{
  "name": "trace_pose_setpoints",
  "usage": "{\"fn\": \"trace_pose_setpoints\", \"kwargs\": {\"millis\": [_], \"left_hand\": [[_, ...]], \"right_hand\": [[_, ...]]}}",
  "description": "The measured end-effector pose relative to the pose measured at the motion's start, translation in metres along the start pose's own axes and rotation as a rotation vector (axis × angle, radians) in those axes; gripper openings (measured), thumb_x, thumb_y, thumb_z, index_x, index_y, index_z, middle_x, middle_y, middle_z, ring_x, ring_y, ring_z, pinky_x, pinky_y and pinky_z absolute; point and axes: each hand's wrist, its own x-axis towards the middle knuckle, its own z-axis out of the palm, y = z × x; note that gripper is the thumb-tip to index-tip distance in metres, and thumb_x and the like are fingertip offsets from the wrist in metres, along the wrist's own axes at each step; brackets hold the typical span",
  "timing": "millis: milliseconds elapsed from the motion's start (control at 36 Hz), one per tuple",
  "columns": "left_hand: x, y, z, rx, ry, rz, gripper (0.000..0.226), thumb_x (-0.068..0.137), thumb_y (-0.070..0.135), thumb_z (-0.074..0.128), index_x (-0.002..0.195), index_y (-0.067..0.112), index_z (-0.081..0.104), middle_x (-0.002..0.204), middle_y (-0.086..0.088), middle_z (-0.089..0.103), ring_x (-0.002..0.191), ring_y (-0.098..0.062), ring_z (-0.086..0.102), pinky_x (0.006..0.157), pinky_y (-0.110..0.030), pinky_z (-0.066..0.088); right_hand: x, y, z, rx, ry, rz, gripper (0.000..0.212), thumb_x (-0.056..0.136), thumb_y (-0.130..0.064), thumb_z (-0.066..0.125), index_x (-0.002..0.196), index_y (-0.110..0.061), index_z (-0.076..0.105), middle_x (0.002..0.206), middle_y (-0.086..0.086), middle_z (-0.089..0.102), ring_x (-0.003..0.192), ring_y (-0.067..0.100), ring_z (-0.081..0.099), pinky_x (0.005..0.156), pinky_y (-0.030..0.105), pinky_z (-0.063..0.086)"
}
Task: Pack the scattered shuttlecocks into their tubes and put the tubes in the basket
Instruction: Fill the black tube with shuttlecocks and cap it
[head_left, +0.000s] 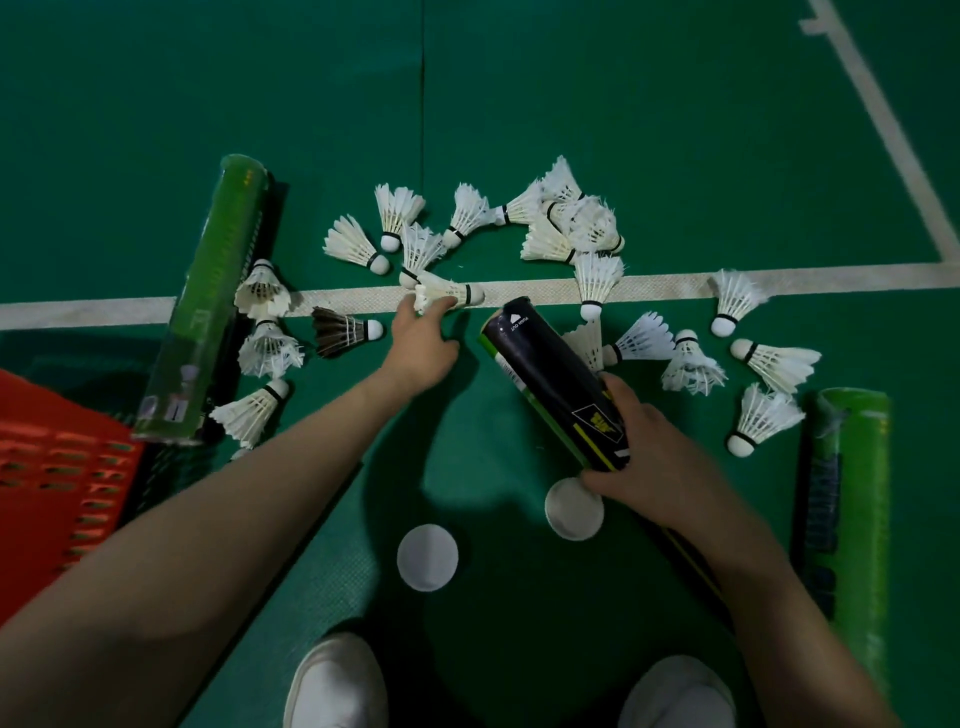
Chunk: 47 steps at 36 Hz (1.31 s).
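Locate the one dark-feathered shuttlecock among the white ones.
In the head view the dark-feathered shuttlecock lies left of centre on the green floor, just below the white court line, directly left of the left hand.

The black tube (550, 379) is glossy. Left of it: green tube (208, 306), shiny film wrap; orange basket (57, 467), plastic. Beyond it: shuttlecocks (353, 244), feather. Under it: floor mat (675, 130), matt, pebbled.
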Motion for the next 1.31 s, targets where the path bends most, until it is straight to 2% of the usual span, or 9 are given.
{"fn": "trace_pose_setpoints", "kwargs": {"millis": [139,222,389,611,778,917,1028,1167,1306], "left_hand": [[0.030,0.004,0.000,-0.229,-0.033,-0.109,0.051,0.085,0.012,0.066,0.134,0.016,0.053,0.151,-0.018,0.026,0.139,-0.031,0.029,0.115,-0.035,0.027],[0.037,-0.005,0.001,-0.527,-0.023,-0.173,0.044,0.085,0.012,0.068,0.128,0.009,0.057,0.129,-0.008,0.056,0.117,-0.022,0.054,0.106,-0.030,0.040],[0.024,-0.003,-0.007,-0.866,0.196,-0.123,0.011,0.085,0.003,0.066,0.086,0.014,0.066,0.090,-0.003,0.067,0.088,-0.016,0.062,0.087,-0.021,0.050],[-0.018,0.011,-0.027,-0.979,0.151,0.039,0.032,0.086,-0.015,0.048,0.109,0.007,0.045,0.068,0.006,0.059,0.063,-0.003,0.058,0.065,-0.014,0.048],[-0.041,0.014,-0.026,-0.821,-0.054,0.200,0.017,0.086,0.021,0.047,0.098,0.023,0.059,0.079,0.004,0.050,0.075,-0.005,0.048,0.079,-0.021,0.037],[-0.056,0.021,-0.023,-0.782,0.001,0.236,0.038,0.093,0.050,0.034,0.105,0.030,0.063,0.102,0.008,0.061,0.103,-0.010,0.056,0.107,-0.034,0.038],[-0.062,0.023,-0.022,-0.749,0.002,0.171,0.042,0.089,0.064,0.028,0.109,0.041,0.056,0.109,0.005,0.060,0.113,-0.014,0.054,0.111,-0.042,0.034],[-0.066,0.024,-0.020,-0.629,-0.061,0.171,0.058,0.096,0.058,0.022,0.135,0.022,0.046,0.132,0.010,0.047,0.127,-0.010,0.042,0.115,-0.039,0.026],[-0.051,0.020,-0.016,-0.650,0.004,0.083,0.030,0.100,0.048,0.031,0.115,0.029,0.049,0.117,0.002,0.060,0.117,-0.015,0.053,0.110,-0.042,0.035]], "right_hand": [[0.015,-0.001,-0.002,-0.010,0.002,-0.012,0.107,0.069,-0.047,0.071,0.145,-0.044,-0.004,0.125,0.004,0.047,0.100,0.023,0.056,0.082,0.037,0.050],[0.020,-0.002,-0.003,0.002,-0.001,-0.017,0.106,0.070,-0.047,0.070,0.145,-0.044,-0.003,0.127,0.004,0.046,0.101,0.022,0.056,0.082,0.034,0.048],[0.024,-0.006,0.000,0.062,-0.032,-0.032,0.105,0.070,-0.045,0.071,0.145,-0.044,-0.002,0.127,0.002,0.046,0.101,0.020,0.056,0.087,0.038,0.049],[0.015,-0.011,-0.004,0.037,-0.027,-0.085,0.107,0.071,-0.044,0.074,0.142,-0.050,-0.006,0.129,0.002,0.045,0.100,0.020,0.056,0.085,0.039,0.051],[0.000,-0.012,-0.004,0.012,-0.037,-0.118,0.106,0.075,-0.044,0.073,0.142,-0.051,-0.009,0.133,0.000,0.042,0.107,0.019,0.053,0.087,0.037,0.048],[-0.009,-0.013,-0.002,0.108,0.006,-0.143,0.105,0.071,-0.043,0.075,0.140,-0.056,-0.004,0.133,-0.004,0.044,0.105,0.015,0.053,0.089,0.036,0.048],[-0.014,-0.012,-0.003,0.089,0.009,-0.135,0.107,0.070,-0.045,0.075,0.139,-0.057,-0.005,0.129,-0.002,0.045,0.104,0.016,0.053,0.088,0.037,0.049],[-0.016,-0.009,-0.002,0.078,-0.001,-0.118,0.106,0.069,-0.046,0.074,0.140,-0.057,-0.004,0.127,-0.001,0.046,0.103,0.018,0.054,0.087,0.040,0.050],[-0.008,-0.009,0.003,0.078,-0.017,-0.075,0.106,0.070,-0.046,0.073,0.143,-0.051,-0.002,0.128,-0.003,0.045,0.100,0.016,0.055,0.084,0.038,0.051]]}}
